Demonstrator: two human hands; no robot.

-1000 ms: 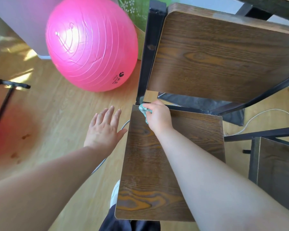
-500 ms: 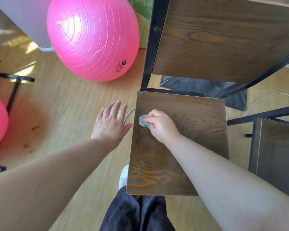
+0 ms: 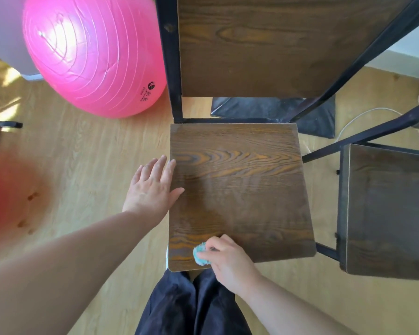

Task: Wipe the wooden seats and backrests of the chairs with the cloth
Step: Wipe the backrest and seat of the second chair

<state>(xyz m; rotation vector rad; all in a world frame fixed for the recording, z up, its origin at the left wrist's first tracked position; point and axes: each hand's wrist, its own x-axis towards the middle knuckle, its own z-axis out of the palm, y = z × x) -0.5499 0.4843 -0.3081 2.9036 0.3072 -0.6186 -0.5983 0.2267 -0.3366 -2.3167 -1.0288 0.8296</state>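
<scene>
A glossy pink exercise ball (image 3: 92, 52) sits at 10 o'clock. The left hand (image 3: 153, 189), fingers straight and slightly apart, overlaps the dark wooden chair seat's (image 3: 247, 189) 9 o'clock edge. The right hand (image 3: 230, 262) pinches a crumpled teal cloth (image 3: 200, 256) at the seat's 7 o'clock corner, just inside the front edge, with open wood stretching toward 1 o'clock.

Dark brown wooden chair seat (image 3: 240, 189) with wavy orange-gold grain. The backrest (image 3: 276, 44) is the same dark brown, and the metal frame (image 3: 172, 68) is black. Small teal cloth (image 3: 200, 256) at the seat's front edge. Glossy pink exercise ball (image 3: 92, 56) with fine concentric ridges and a black logo. Pale honey wood-grain floor (image 3: 94, 153). Dark navy trousers (image 3: 186, 305). White cable (image 3: 348, 122).
</scene>
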